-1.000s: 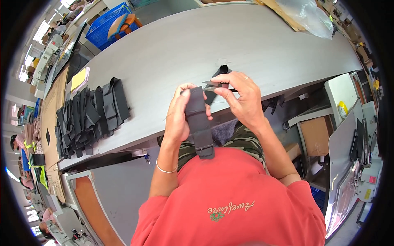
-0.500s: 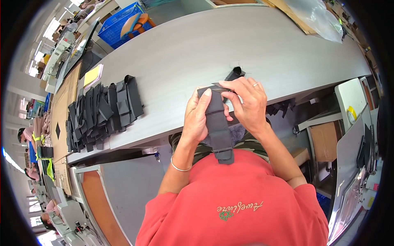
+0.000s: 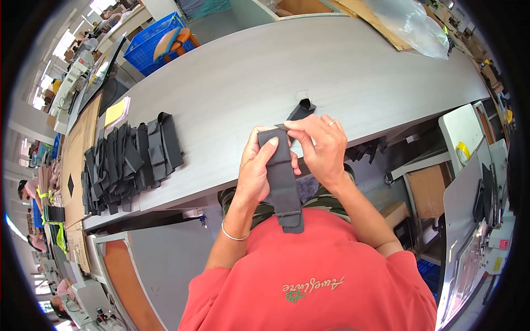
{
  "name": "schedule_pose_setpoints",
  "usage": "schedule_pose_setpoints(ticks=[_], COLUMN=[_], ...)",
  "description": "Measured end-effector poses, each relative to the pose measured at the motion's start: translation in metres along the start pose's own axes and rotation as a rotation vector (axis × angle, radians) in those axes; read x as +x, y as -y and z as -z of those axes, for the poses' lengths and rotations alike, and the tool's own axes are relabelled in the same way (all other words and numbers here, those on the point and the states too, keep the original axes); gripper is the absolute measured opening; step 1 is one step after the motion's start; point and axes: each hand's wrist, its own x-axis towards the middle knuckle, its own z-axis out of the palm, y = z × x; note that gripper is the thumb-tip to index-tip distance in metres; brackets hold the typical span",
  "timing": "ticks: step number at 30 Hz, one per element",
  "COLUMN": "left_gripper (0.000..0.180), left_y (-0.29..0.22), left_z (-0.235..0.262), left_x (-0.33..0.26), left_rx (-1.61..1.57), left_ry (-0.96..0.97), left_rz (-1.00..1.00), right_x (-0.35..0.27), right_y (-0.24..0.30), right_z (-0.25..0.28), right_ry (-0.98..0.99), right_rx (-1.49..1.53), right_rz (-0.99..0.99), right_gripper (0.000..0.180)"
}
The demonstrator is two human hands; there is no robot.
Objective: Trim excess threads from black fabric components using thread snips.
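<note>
A long dark grey fabric strip (image 3: 285,179) is held up in front of the person, near the front edge of the tabletop, its upper end between the two hands and its lower end hanging before the red shirt (image 3: 309,270); whether it touches the shirt cannot be told. A crosswise seam runs near the bottom, with a narrower tab below it. The left hand (image 3: 258,165) pinches the strip near the top, thumb flat on its face and the other fingers behind, some showing past its right edge. The right hand (image 3: 317,146) has thumb and forefinger pressed together on small dark snips (image 3: 281,127), mostly hidden, whose pointed tip lies at the strip's upper edge. Just beyond the right hand, a second dark strip (image 3: 301,110) rests on the tabletop (image 3: 237,83), its far end curled up, with loose threads around it. Well apart to the left lies an overlapping row of similar dark strips (image 3: 130,160), and just behind that a yellow-topped stack of paper (image 3: 115,113). Past the tabletop's far left edge stands a blue plastic basket (image 3: 144,52); at the far right, a clear plastic bag (image 3: 417,27) lies over brown cardboard (image 3: 369,21).
</note>
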Motion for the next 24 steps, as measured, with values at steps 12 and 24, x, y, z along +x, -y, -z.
schedule_pose_setpoints(ticks=[12, 24], left_gripper=[0.040, 0.039], left_y=[-0.001, 0.000], left_z=[-0.001, 0.002], left_x=[0.003, 0.000], left_rx=[-0.061, -0.043], left_ry=[-0.063, -0.030], left_rz=[-0.002, -0.014], right_x=[0.000, -0.008], right_y=[0.003, 0.001], right_z=[0.011, -0.005], right_ry=[0.082, 0.076], right_rx=[0.192, 0.065], right_rz=[-0.102, -0.015], right_gripper=[0.018, 0.020])
